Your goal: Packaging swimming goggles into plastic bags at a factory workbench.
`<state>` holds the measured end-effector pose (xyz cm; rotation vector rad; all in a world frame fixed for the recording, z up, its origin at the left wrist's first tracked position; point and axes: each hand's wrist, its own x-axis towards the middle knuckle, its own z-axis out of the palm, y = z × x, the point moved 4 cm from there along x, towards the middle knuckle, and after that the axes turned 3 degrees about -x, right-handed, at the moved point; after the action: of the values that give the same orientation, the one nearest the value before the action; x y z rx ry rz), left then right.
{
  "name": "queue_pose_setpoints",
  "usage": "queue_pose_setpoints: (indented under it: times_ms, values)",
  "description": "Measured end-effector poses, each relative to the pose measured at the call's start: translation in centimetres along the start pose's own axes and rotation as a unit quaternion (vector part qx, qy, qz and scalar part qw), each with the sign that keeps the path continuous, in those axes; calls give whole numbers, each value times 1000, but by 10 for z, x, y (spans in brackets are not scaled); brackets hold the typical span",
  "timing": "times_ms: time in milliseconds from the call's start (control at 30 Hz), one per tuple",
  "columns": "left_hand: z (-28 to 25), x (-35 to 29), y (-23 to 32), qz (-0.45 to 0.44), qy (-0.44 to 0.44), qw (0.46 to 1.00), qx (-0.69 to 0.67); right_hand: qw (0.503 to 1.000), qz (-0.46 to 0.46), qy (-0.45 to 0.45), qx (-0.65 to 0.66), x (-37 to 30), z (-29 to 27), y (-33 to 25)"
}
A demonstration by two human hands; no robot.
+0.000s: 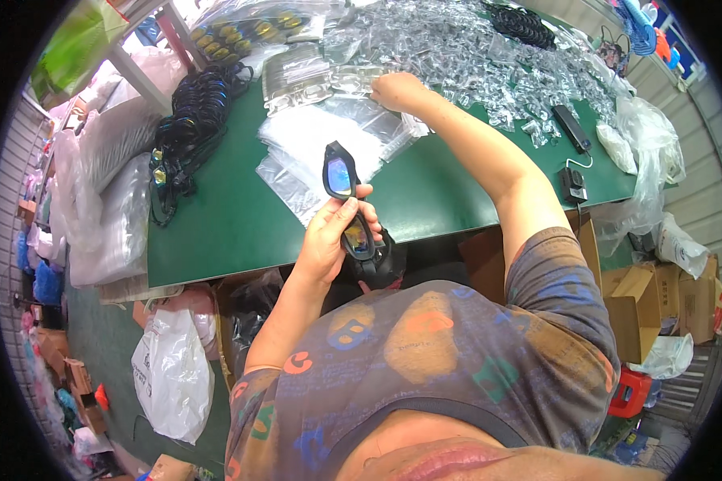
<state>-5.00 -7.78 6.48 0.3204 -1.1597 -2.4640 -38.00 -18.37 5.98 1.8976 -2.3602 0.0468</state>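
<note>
My left hand (334,232) is closed around the nose bridge of a pair of black swimming goggles (341,175) with shiny mirrored lenses. The goggles hang over the front edge of the table, one lens above my fingers and the other below. My right hand (401,90) reaches far across the table, its fingers curled at the end of some clear moulded plastic pieces (351,80). What those fingertips grip is hidden. Between my hands lies a stack of clear and white plastic bags (321,135). More clear plastic trays (291,78) are stacked beside the moulded pieces.
A large heap of small clear packets (473,60) covers the back of the green table (449,192). Black goggles lie bundled (196,112) at the left. A black power bank (570,128) with a cable lies at the right. Cardboard boxes (635,309) stand below right.
</note>
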Motion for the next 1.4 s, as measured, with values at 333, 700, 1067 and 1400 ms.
queue_pose_setpoints:
  times_ms: [333, 700, 1067, 1400]
  values:
    - [-13, 13, -8, 32, 81, 996, -18, 880, -47, 77, 467, -175, -110, -83]
    - [11, 25, -25, 122, 38, 978, 164, 904, 20, 85, 420, -250, -91, -137]
    - [45, -10, 16, 167, -47, 840, 514, 681, -34, 3, 732, -279, -55, -98]
    - [20, 3, -46, -71, -60, 978, 189, 889, 88, 94, 440, -278, -41, 50]
